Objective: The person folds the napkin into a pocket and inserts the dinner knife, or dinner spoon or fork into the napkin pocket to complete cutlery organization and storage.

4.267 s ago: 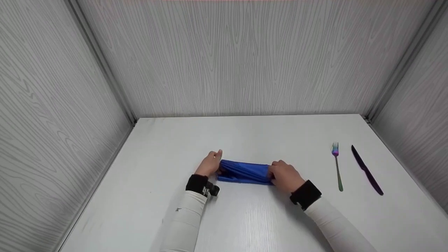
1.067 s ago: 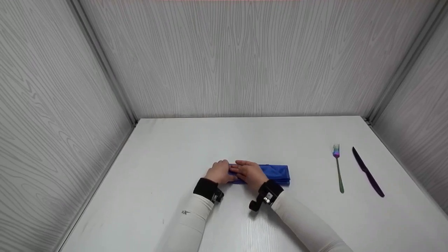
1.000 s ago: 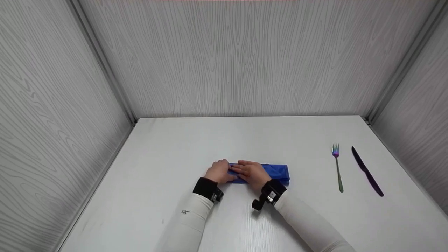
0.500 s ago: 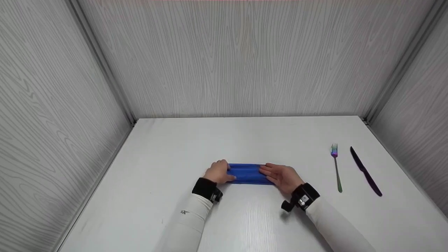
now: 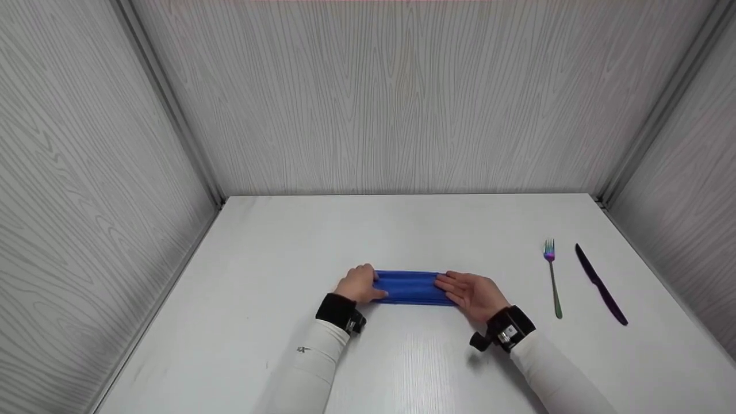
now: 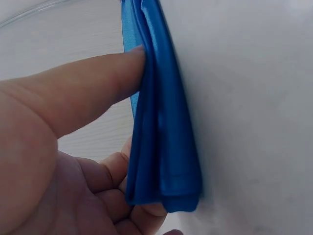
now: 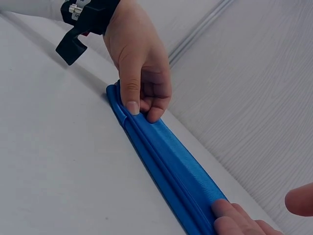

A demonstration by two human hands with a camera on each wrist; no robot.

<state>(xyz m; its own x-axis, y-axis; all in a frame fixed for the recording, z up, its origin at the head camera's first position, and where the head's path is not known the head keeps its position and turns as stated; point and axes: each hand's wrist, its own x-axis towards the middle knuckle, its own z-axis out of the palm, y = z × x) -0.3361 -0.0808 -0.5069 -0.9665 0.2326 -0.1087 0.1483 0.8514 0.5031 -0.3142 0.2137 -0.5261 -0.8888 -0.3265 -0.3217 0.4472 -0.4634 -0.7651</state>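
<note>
A person's right hand (image 5: 474,294) rests with straight fingers on the right part of a folded blue cloth (image 5: 409,287), having just swept across from beside the left hand (image 5: 356,284), which keeps its grip on the other end, thumb at the near edge and fingers at the far one. Between the two, the cloth's upper face now shows as a mostly smooth band, a sign, it seems, that the stroke is flattening the top layer. The right hand pinches nothing. The cloth lies near the middle of a white table (image 5: 276,241), its long sides running left to right, with stacked folds along one side. Off to the right, well apart from the cloth, a fork (image 5: 552,279) and a dark knife (image 5: 601,284) lie side by side without touching. Neither appears to obstruct the work; the hands themselves cover both ends of the cloth, so how evenly its corners meet cannot be told from above. Black bands (image 5: 334,310) circle both wrists, next to white sleeves (image 5: 313,368).
</note>
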